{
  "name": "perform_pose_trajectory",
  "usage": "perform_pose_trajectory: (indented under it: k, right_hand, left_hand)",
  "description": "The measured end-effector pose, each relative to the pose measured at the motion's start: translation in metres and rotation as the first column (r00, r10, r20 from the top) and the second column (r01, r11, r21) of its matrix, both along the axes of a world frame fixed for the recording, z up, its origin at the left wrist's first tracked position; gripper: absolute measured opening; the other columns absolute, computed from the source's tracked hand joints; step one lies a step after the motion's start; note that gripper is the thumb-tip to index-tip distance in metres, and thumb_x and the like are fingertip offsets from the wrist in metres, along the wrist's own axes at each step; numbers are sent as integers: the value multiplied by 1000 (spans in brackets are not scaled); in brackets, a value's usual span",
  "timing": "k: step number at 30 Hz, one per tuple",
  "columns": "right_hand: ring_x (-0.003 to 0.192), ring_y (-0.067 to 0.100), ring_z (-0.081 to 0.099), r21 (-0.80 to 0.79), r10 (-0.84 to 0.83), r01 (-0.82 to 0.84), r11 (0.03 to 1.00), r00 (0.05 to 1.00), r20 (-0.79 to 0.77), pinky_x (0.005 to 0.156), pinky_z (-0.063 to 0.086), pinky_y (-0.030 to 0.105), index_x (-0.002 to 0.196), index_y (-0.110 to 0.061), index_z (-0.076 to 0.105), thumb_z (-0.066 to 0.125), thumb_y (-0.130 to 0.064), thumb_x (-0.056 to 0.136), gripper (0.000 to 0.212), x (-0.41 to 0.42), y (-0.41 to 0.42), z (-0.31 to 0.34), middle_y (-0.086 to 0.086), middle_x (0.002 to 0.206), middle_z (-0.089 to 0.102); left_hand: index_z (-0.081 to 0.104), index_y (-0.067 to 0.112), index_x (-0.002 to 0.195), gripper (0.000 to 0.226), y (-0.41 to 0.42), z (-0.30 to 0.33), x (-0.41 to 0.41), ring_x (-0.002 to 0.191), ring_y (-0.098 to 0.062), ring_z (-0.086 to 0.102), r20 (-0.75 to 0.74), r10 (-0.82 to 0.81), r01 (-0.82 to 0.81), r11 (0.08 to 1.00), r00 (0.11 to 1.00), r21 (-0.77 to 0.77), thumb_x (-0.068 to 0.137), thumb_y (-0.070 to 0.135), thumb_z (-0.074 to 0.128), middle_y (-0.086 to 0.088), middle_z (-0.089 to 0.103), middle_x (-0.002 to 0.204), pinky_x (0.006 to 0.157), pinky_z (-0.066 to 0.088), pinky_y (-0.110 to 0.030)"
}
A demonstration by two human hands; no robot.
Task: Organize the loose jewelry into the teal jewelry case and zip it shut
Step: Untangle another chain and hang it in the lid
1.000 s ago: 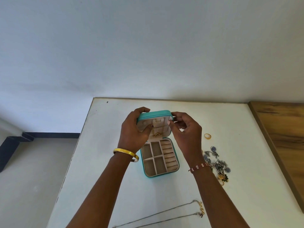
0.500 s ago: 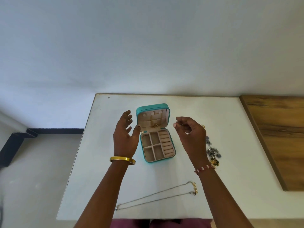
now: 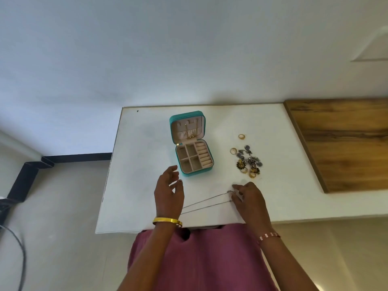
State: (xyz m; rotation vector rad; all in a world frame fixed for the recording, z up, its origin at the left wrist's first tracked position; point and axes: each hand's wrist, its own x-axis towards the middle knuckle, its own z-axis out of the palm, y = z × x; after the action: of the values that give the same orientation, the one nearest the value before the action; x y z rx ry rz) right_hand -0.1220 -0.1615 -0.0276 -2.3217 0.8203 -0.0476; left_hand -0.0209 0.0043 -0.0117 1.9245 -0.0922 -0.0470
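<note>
The teal jewelry case point(image 3: 207, 169) lies open on the white table point(image 3: 142, 164), its lid tilted back with a gold necklace pendant point(image 3: 191, 136) hanging inside. A thin silver chain point(image 3: 206, 203) stretches across the table's near part. My right hand point(image 3: 248, 198) rests on the chain's right end, fingertips touching its clasp. My left hand point(image 3: 169, 193) hovers over the chain's left part, fingers loosely spread, holding nothing. To the right of the case lies a pile of earrings and rings point(image 3: 248, 162), with one gold ring point(image 3: 241, 136) apart behind it.
A wooden board point(image 3: 344, 143) covers the table's right side. The wall runs right behind the table. The table's near edge is just below my wrists. A black baseboard point(image 3: 25, 175) and a dark cable point(image 3: 19, 255) are on the floor at left.
Both hands have drawn back from the open case toward the near edge. My right hand has come down onto the silver chain's end. The camera has pulled back.
</note>
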Motion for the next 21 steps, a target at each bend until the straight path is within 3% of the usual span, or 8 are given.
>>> perform_pose_trajectory:
  k: [3, 7, 10, 13, 16, 18, 21]
  right_hand:
    - [101, 28, 54, -96, 65, -70, 993, 996, -62, 80, 40, 25, 120, -6, 58, 57, -15, 89, 32, -2, 5, -4, 17, 105, 55]
    - [90, 29, 55, -199, 76, -84, 976, 996, -47, 67, 38, 27, 93, 0, 64, 54, -2, 87, 13, 0, 9, -6, 17, 92, 56]
    - [92, 27, 51, -189, 101, -115, 975, 992, -79, 67, 36, 26, 89, 0, 60, 51, 1, 85, 10, 3, 11, -6, 15, 95, 54]
    - [87, 22, 52, -33, 125, -125, 992, 992, 12, 66, 35, 17, 83, -5, 57, 54, 0, 84, 6, 7, 16, 3, 8, 88, 54]
    - [73, 8, 57, 275, 58, -89, 957, 991, 119, 62, 41, 6, 78, -17, 51, 55, -4, 87, 16, 10, 25, 26, -3, 76, 60]
    - [72, 5, 62, 389, 34, -101, 916, 984, 176, 66, 45, 8, 77, -21, 49, 53, -5, 89, 20, 11, 30, 43, -1, 77, 66]
    - [72, 10, 65, 403, 41, -150, 903, 963, 268, 72, 52, 22, 79, -24, 49, 49, -5, 90, 23, 14, 36, 71, 4, 76, 67]
  left_hand:
    - [60, 8, 109, 31, -3, -5, -10, 80, 1, 58, -17, -37, 38, 999, 999, 19, 82, -7, 53, -6, 61, 99, 70, 43, 2]
    - [62, 7, 104, 25, -11, -10, -21, 82, -7, 58, -16, -102, 103, 993, 995, 64, 83, -4, 54, -3, 62, 97, 70, 41, 3]
    - [63, 9, 102, 25, -16, -11, -29, 86, -9, 58, -45, -166, 169, 983, 985, 69, 83, -4, 54, -1, 62, 97, 72, 41, 2]
    - [63, 12, 103, 27, -20, -9, -36, 90, -7, 58, -62, -230, 235, 968, 971, 87, 83, -3, 54, -2, 64, 103, 75, 43, 0]
    - [60, 14, 111, 32, -24, 5, -41, 100, -6, 55, -75, -296, 302, 948, 952, 95, 84, -1, 52, 0, 63, 112, 89, 43, -13]
    - [58, 14, 115, 34, -26, 17, -43, 106, -7, 53, -96, -325, 334, 937, 941, 105, 86, -1, 49, 0, 61, 118, 97, 41, -21]
    - [60, 12, 114, 30, -23, 39, -43, 104, -13, 58, -72, -363, 370, 918, 929, 143, 89, 4, 48, -2, 64, 115, 93, 40, -17]
